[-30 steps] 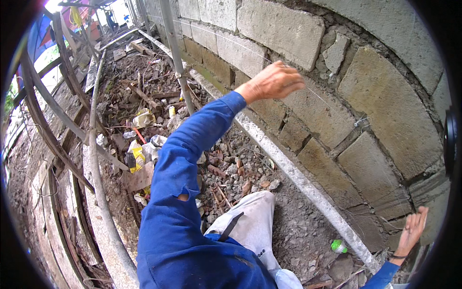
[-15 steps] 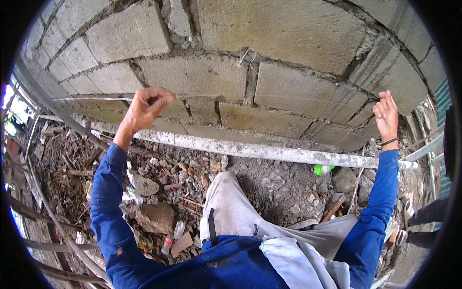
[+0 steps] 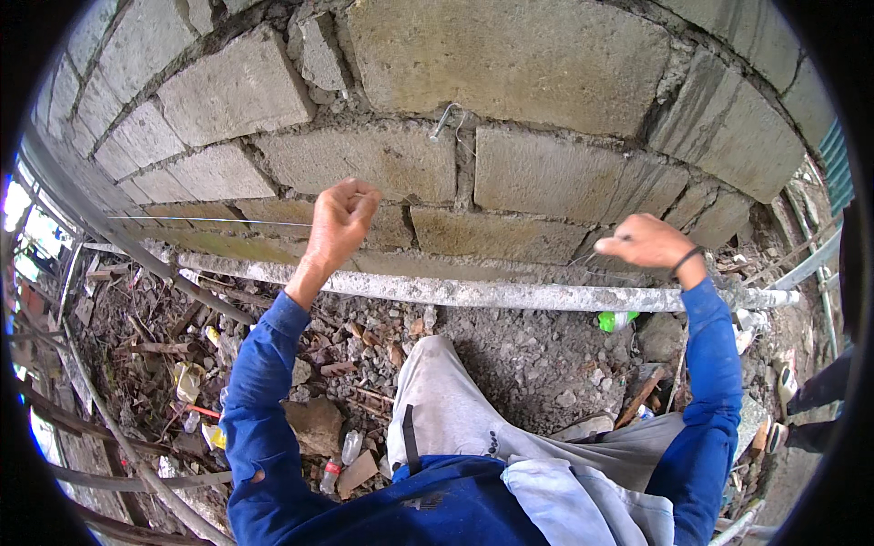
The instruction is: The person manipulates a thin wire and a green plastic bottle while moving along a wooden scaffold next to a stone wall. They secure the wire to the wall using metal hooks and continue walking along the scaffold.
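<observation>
A thin pale string (image 3: 218,220) runs from the far left along the block wall (image 3: 546,64) to my left hand (image 3: 344,217), whose fingers are closed on it in front of the wall. To the right, my right hand (image 3: 648,242) is closed, its thumb pointing left. A fine loose strand shows just beside that thumb, and it looks like the same string; the stretch between my hands is too fine to follow. A nail (image 3: 442,122) sticks out of a mortar joint above and between my hands, with a thin loop hanging from it.
A pale, crusted pipe (image 3: 473,293) crosses low before the wall. Stones, rubble and plastic bottles (image 3: 331,475) lie around my legs, with a green-and-white item (image 3: 617,320) near the pipe. Bent poles (image 3: 118,218) stand left; another person's legs (image 3: 815,409) show at the right edge.
My hands have come closer together: the left has moved right, and the right has moved left and down. The view has shifted slightly. The string still leads left from my left hand.
</observation>
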`<state>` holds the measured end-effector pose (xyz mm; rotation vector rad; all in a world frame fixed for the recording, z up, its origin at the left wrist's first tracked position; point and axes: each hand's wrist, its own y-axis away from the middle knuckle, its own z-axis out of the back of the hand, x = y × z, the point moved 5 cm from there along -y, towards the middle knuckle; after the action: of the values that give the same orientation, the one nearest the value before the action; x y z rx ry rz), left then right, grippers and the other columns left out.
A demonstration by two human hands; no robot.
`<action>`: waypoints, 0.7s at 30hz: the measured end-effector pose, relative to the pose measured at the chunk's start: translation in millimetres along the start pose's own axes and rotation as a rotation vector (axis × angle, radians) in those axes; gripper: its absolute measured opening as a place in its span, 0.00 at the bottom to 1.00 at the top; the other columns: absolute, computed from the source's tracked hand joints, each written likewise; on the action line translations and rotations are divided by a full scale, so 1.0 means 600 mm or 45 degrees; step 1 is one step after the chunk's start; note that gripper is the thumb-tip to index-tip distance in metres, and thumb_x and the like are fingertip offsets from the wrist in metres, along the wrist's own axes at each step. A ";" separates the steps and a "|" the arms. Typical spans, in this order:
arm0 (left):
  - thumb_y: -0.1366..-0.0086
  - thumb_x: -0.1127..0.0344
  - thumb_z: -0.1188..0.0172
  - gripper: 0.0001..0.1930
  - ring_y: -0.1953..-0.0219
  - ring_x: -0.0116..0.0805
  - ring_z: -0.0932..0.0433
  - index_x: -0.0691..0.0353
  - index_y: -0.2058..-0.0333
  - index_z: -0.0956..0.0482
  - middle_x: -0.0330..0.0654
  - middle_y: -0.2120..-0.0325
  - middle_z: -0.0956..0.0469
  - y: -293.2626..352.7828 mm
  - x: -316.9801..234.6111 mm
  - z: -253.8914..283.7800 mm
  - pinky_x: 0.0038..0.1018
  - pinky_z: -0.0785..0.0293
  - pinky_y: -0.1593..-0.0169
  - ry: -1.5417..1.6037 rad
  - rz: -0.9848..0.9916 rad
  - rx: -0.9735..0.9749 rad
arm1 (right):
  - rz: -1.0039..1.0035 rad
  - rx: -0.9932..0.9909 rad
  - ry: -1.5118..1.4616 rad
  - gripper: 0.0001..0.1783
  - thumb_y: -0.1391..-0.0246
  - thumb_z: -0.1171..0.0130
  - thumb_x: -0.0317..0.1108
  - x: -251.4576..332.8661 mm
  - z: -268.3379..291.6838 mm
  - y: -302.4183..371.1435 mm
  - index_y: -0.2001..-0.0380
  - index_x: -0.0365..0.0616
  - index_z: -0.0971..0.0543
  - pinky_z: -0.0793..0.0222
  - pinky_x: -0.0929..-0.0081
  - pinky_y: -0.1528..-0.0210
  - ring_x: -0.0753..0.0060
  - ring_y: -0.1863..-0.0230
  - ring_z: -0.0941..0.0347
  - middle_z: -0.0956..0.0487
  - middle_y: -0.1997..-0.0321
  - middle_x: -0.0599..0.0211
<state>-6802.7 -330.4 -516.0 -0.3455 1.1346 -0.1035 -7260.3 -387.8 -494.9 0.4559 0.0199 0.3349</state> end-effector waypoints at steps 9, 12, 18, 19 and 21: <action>0.27 0.69 0.41 0.06 0.79 0.13 0.41 0.67 0.62 0.20 0.25 0.80 0.29 -0.007 -0.072 -0.106 0.19 0.46 0.77 -0.017 -0.122 0.144 | 0.992 -1.221 -0.822 0.25 0.32 0.43 0.41 0.329 0.020 -0.043 0.40 0.33 0.27 0.21 0.62 0.52 0.54 0.56 0.17 0.17 0.51 0.42; 0.26 0.69 0.41 0.07 0.79 0.13 0.42 0.67 0.61 0.20 0.24 0.81 0.31 -0.030 -0.075 -0.086 0.20 0.48 0.77 -0.012 -0.098 0.093 | 0.888 -0.791 -1.271 0.19 0.31 0.43 0.38 0.338 0.013 -0.097 0.45 0.36 0.21 0.27 0.71 0.64 0.72 0.66 0.23 0.17 0.65 0.61; 0.27 0.67 0.40 0.08 0.80 0.14 0.44 0.66 0.61 0.20 0.24 0.84 0.34 -0.049 -0.052 -0.035 0.22 0.49 0.78 -0.200 -0.115 0.085 | 0.972 -0.736 -1.179 0.12 0.32 0.44 0.31 0.346 0.015 -0.123 0.53 0.40 0.15 0.36 0.75 0.74 0.82 0.78 0.32 0.22 0.78 0.76; 0.27 0.66 0.40 0.08 0.80 0.14 0.44 0.66 0.61 0.19 0.25 0.84 0.34 -0.052 -0.046 -0.027 0.23 0.49 0.78 -0.223 -0.119 0.080 | 1.013 -0.860 -1.039 0.12 0.33 0.45 0.30 0.350 0.019 -0.117 0.53 0.41 0.15 0.35 0.72 0.74 0.75 0.78 0.29 0.22 0.79 0.70; 0.27 0.67 0.40 0.08 0.81 0.14 0.43 0.66 0.60 0.19 0.25 0.84 0.34 -0.058 -0.055 -0.017 0.23 0.49 0.78 -0.327 -0.157 0.059 | 1.072 -1.107 -0.747 0.12 0.35 0.45 0.27 0.355 0.025 -0.106 0.54 0.42 0.15 0.33 0.66 0.75 0.62 0.79 0.23 0.21 0.80 0.57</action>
<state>-6822.8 -356.7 -479.8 -0.3760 0.8557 -0.1884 -7037.7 -379.7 -497.4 -0.3502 -0.8806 0.9650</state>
